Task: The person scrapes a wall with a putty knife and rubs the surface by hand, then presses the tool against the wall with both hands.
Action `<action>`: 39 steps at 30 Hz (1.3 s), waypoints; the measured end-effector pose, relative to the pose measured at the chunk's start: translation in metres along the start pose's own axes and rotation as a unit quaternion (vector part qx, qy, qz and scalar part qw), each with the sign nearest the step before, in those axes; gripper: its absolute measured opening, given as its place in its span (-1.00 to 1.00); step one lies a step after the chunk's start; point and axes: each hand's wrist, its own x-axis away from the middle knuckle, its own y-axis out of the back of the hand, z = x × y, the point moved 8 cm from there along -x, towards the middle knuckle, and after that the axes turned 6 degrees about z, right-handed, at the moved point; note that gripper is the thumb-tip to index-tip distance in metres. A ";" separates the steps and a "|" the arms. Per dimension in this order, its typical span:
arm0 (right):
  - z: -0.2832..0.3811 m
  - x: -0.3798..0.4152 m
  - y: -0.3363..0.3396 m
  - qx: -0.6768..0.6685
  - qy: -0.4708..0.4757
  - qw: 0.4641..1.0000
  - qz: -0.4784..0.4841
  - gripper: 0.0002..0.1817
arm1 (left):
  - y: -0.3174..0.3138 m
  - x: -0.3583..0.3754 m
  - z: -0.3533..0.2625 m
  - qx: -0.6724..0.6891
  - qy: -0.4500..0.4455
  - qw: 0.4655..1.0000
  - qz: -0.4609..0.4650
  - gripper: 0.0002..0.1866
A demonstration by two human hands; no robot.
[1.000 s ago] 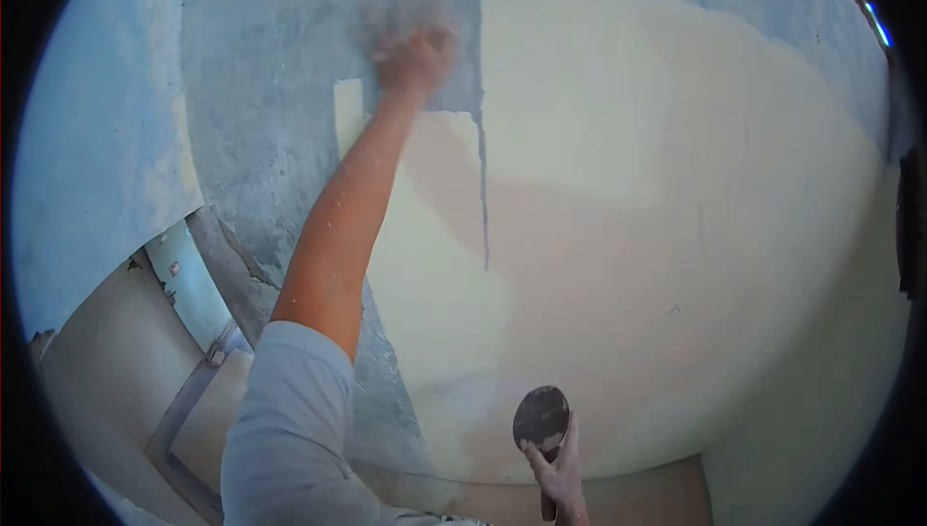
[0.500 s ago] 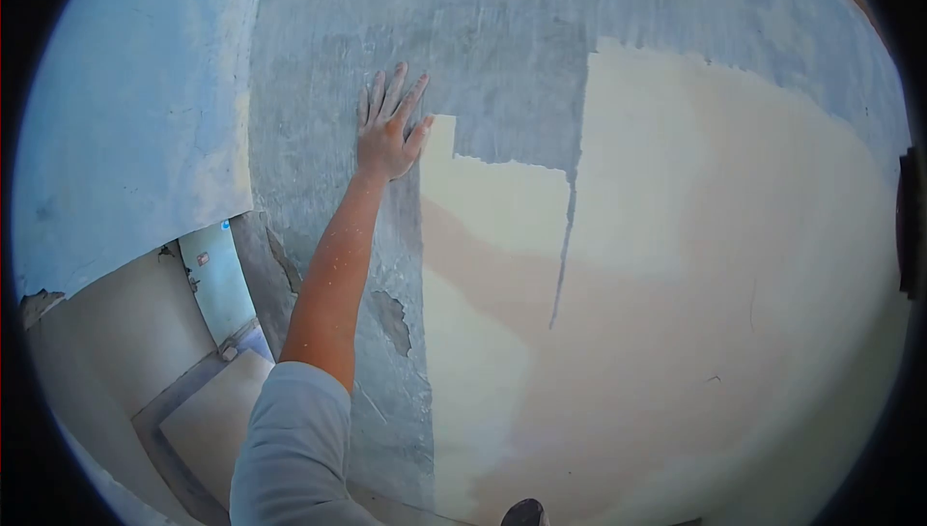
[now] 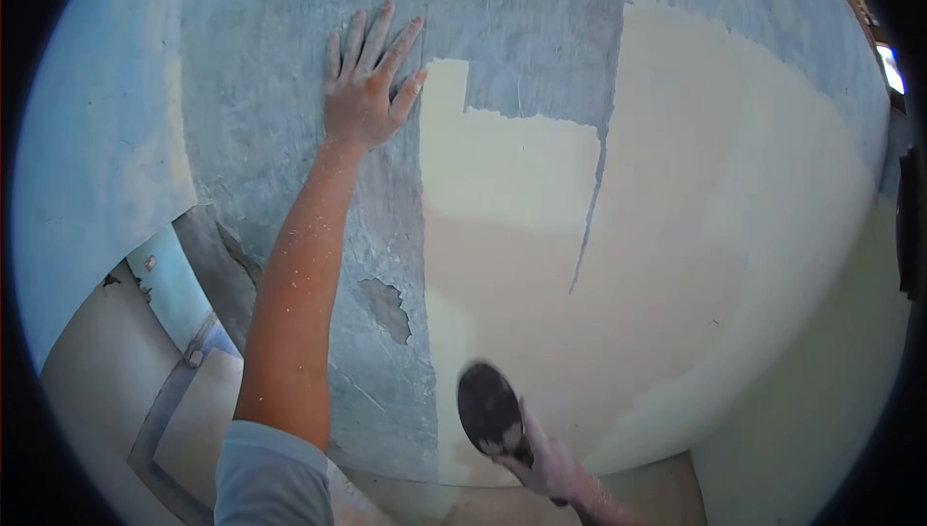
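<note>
Bare hands at a wall (image 3: 666,227) part grey-blue, part coated in a pale layer. The left hand (image 3: 362,101) lies palm-down on the grey part, its fingers (image 3: 379,35) spread and pointing upward, the thumb near the upper left corner of the pale layer (image 3: 526,164). The right hand (image 3: 548,463), at lower centre, has its fingers closed around the handle of a tool (image 3: 488,402) with a dark oval head. The tool is tilted, head up and to the left, in front of the lower wall; whether it touches the wall cannot be told. The upper edge of the pale layer is stepped and ragged, and a narrow grey streak (image 3: 591,207) runs down into it. A chipped hollow (image 3: 388,312) lies between the left forearm (image 3: 304,255) and the pale layer's left edge. The forearm, flecked with pale specks, crosses the grey part and hides a strip of it; a light sleeve (image 3: 270,476) covers the upper arm. At lower left, beyond the wall's broken edge, an opening (image 3: 174,294) shows a bluish surface and a pale panel (image 3: 198,429). At far right stands a dark object (image 3: 908,227), too cut off to identify, with a bright gap (image 3: 890,68) above it.
</note>
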 end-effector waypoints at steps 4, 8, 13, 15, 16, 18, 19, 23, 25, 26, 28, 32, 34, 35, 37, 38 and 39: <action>0.100 -0.041 0.066 0.053 0.214 0.959 -0.177 0.19 | 0.004 0.006 0.001 0.016 -0.023 1.000 0.009 -0.34; 0.136 -0.088 0.101 -0.178 0.297 0.901 -0.260 0.13 | 0.002 0.013 0.003 0.014 -0.026 0.999 0.017 -0.32; 0.157 -0.144 0.116 -0.213 0.241 0.889 -0.326 0.09 | 0.001 0.017 0.008 0.022 -0.027 0.999 0.006 -0.31; 0.153 -0.160 0.118 -0.177 0.256 0.871 -0.379 0.08 | -0.001 0.018 0.011 0.029 -0.018 0.999 0.014 -0.32; 0.155 -0.163 0.116 -0.209 0.251 0.867 -0.376 0.07 | -0.001 0.018 0.010 0.030 -0.022 0.999 0.014 -0.32; 0.153 -0.171 0.111 -0.213 0.251 0.866 -0.377 0.07 | -0.002 0.020 0.011 0.027 -0.021 0.999 0.014 -0.32; 0.154 -0.173 0.107 -0.214 0.250 0.866 -0.375 0.06 | -0.002 0.022 0.010 0.028 -0.026 0.999 0.017 -0.32; 0.147 -0.183 0.104 -0.228 0.101 0.922 -0.295 0.05 | 0.002 0.013 0.006 0.031 -0.025 0.999 0.001 -0.32; 0.171 -0.171 0.107 -0.099 0.289 0.870 -0.388 0.04 | 0.002 0.008 0.006 0.031 -0.023 0.999 0.002 -0.33; 0.167 -0.170 0.103 -0.099 0.285 0.872 -0.385 0.04 | 0.002 0.011 0.005 0.036 -0.022 0.999 -0.003 -0.32; 0.166 -0.171 0.102 -0.121 0.215 0.895 -0.372 0.02 | 0.002 0.013 0.004 0.039 -0.024 0.999 -0.009 -0.32; 0.178 -0.172 0.099 -0.132 0.246 0.886 -0.371 0.03 | -0.001 0.014 0.008 0.028 -0.027 0.999 -0.018 -0.32; 0.183 -0.169 0.103 -0.013 0.249 0.867 -0.431 0.01 | -0.001 0.016 0.005 0.026 -0.029 0.999 -0.021 -0.32; 0.187 -0.169 0.101 -0.017 0.246 0.869 -0.430 0.01 | 0.000 0.018 0.004 0.027 -0.030 0.999 -0.022 -0.33; 0.192 -0.171 0.103 -0.130 0.264 0.868 -0.399 0.01 | 0.000 0.016 0.005 0.028 -0.035 0.999 -0.024 -0.33; 0.188 -0.173 0.101 -0.133 0.259 0.869 -0.399 0.01 | 0.000 0.018 0.006 0.031 -0.035 0.999 -0.022 -0.34; 0.184 -0.174 0.102 -0.096 0.277 0.861 -0.416 0.00 | 0.000 0.017 0.005 0.033 -0.033 0.999 -0.024 -0.34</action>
